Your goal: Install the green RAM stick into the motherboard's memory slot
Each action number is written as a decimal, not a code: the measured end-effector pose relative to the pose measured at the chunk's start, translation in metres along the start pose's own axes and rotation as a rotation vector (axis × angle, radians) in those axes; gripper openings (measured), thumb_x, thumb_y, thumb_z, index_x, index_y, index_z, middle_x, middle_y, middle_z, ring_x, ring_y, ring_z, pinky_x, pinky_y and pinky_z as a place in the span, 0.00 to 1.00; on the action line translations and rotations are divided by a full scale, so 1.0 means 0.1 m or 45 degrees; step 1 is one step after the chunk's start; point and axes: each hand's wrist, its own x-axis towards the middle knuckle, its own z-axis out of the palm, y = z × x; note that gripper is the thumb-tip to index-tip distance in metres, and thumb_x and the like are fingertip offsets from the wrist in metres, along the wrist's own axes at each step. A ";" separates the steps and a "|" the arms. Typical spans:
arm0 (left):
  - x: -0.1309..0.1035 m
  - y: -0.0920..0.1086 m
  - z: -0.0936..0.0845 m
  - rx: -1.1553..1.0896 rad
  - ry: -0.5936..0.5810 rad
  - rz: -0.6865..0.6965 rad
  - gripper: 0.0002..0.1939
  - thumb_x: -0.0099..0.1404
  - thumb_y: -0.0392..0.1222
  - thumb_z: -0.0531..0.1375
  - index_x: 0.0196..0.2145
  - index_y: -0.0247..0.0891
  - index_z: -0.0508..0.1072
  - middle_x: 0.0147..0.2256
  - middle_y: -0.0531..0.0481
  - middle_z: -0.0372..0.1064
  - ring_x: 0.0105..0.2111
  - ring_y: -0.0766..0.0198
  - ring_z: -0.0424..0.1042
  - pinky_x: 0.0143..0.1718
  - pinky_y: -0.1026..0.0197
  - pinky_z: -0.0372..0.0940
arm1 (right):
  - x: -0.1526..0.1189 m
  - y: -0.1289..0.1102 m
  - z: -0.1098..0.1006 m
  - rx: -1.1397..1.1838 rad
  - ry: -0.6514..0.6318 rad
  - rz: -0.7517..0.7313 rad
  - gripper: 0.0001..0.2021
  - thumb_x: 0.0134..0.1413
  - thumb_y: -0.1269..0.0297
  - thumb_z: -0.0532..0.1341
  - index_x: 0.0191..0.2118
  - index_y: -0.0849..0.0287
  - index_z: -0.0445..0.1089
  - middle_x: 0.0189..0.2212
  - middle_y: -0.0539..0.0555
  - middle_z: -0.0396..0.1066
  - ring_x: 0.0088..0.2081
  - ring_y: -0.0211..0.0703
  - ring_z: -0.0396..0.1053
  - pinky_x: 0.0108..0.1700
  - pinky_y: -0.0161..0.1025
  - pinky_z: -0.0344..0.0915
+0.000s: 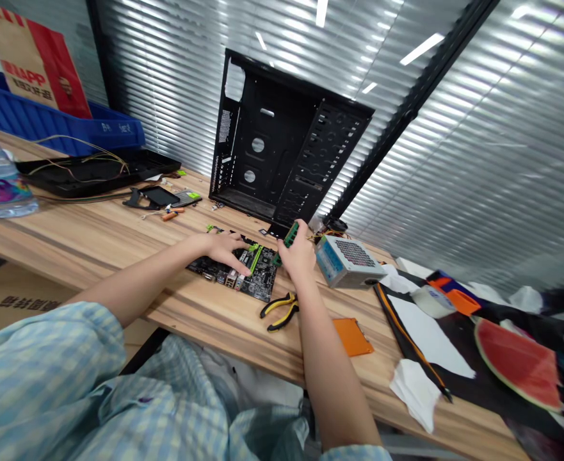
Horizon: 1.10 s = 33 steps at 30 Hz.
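Note:
A black motherboard (262, 282) with bright green slots lies flat on the wooden table. My left hand (225, 251) rests over its left part, fingers spread around the green memory slots (255, 258). In my right hand (299, 256) is a green RAM stick (290, 235), pinched between thumb and fingers and tilted above the board's right edge. Yellow-and-black pliers (280, 310) lie near the board's front right corner, partly behind my right forearm.
Behind the board stands an open black computer case (282, 141). A power supply (349, 261) sits to the right, with an orange plate (353, 337) in front. Watermelon (516, 362) and tissues (416, 392) are far right; a bottle (0, 179) and blue bin (61, 118) are left.

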 end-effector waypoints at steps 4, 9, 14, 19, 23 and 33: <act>-0.01 0.01 -0.01 0.013 -0.012 0.006 0.54 0.45 0.78 0.55 0.65 0.50 0.54 0.66 0.43 0.45 0.64 0.38 0.46 0.61 0.41 0.42 | -0.01 0.01 0.01 0.033 0.035 -0.020 0.30 0.58 0.55 0.53 0.64 0.53 0.45 0.40 0.58 0.72 0.40 0.53 0.72 0.41 0.46 0.66; -0.01 0.01 -0.01 -0.021 -0.002 -0.003 0.55 0.44 0.78 0.56 0.65 0.51 0.55 0.67 0.43 0.44 0.64 0.37 0.45 0.61 0.40 0.41 | -0.03 0.00 0.02 0.057 0.095 -0.049 0.30 0.59 0.57 0.53 0.64 0.55 0.44 0.42 0.59 0.72 0.41 0.53 0.72 0.41 0.46 0.66; 0.00 -0.01 0.01 -0.032 0.005 0.008 0.55 0.43 0.78 0.57 0.65 0.51 0.56 0.67 0.43 0.45 0.64 0.37 0.46 0.62 0.40 0.40 | -0.01 0.00 0.03 0.052 0.066 -0.032 0.29 0.58 0.56 0.53 0.63 0.55 0.45 0.40 0.59 0.72 0.39 0.53 0.72 0.40 0.46 0.66; 0.00 0.00 0.01 0.002 -0.010 -0.009 0.55 0.44 0.79 0.55 0.65 0.50 0.54 0.67 0.43 0.43 0.64 0.36 0.44 0.62 0.39 0.38 | 0.00 0.01 0.05 0.039 0.082 -0.036 0.30 0.58 0.56 0.54 0.63 0.55 0.46 0.40 0.59 0.72 0.39 0.53 0.72 0.41 0.46 0.67; 0.00 0.01 0.00 -0.001 -0.012 -0.019 0.56 0.44 0.79 0.55 0.65 0.50 0.54 0.67 0.43 0.42 0.64 0.36 0.43 0.62 0.40 0.39 | 0.00 0.02 0.05 0.056 0.071 -0.057 0.30 0.58 0.57 0.54 0.64 0.55 0.45 0.42 0.60 0.72 0.40 0.53 0.72 0.41 0.46 0.66; -0.02 0.03 -0.01 0.023 -0.016 -0.013 0.55 0.45 0.79 0.54 0.65 0.50 0.54 0.67 0.43 0.44 0.64 0.37 0.45 0.61 0.40 0.41 | 0.01 0.04 0.04 0.031 0.034 -0.225 0.30 0.59 0.58 0.52 0.65 0.55 0.44 0.46 0.60 0.72 0.41 0.54 0.72 0.41 0.46 0.66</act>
